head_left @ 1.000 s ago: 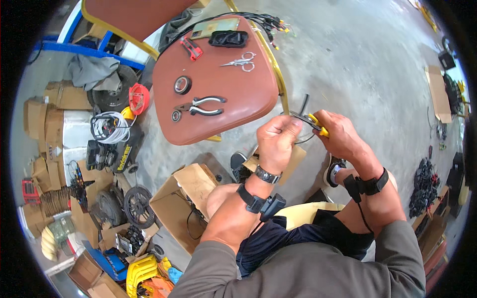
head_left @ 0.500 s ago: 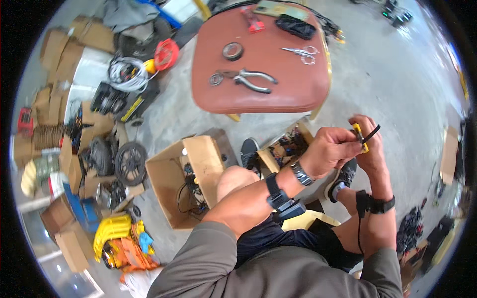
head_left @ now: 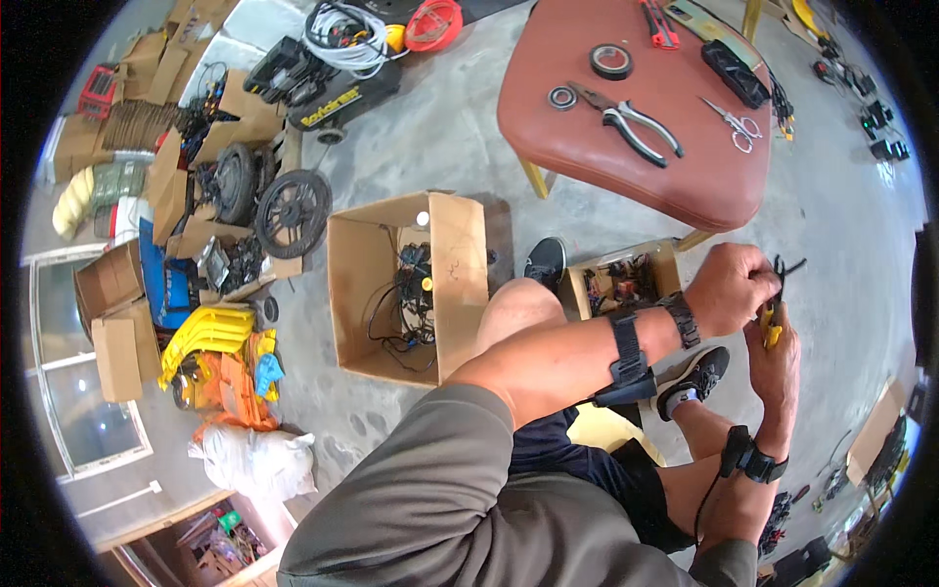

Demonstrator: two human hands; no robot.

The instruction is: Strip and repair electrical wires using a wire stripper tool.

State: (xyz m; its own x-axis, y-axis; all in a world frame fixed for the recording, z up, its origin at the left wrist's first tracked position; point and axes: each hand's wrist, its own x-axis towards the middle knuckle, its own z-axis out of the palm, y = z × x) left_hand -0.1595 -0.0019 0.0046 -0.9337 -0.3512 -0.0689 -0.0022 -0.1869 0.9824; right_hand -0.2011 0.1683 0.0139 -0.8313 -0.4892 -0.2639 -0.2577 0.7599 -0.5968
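My left hand [head_left: 726, 292] is closed in a pinch on a black cable [head_left: 794, 266] at the right of the picture. Just below it, my right hand [head_left: 781, 364] grips a yellow-handled hand tool [head_left: 771, 335], whose tip is close to the cable and my left fingers. Above them, the brown padded chair seat [head_left: 621, 186] holds black-and-silver pliers [head_left: 631, 130], scissors [head_left: 732, 123], a black tape roll [head_left: 610, 62], a small ring-like roll [head_left: 561, 97], a red utility knife [head_left: 658, 27] and a black pouch [head_left: 734, 76].
Open cardboard boxes of cables and parts [head_left: 381, 367], [head_left: 587, 293] sit on the floor by my feet. Loose wheels [head_left: 291, 220], yellow plastic parts [head_left: 205, 333], a white sack [head_left: 249, 460] and a machine with a coiled white hose [head_left: 342, 44] crowd the left. More cardboard [head_left: 871, 435] lies at right.
The view has turned, so the chair sits farther right. Both hands have moved rightward in the picture with cable and tool, the right hand now below the left.
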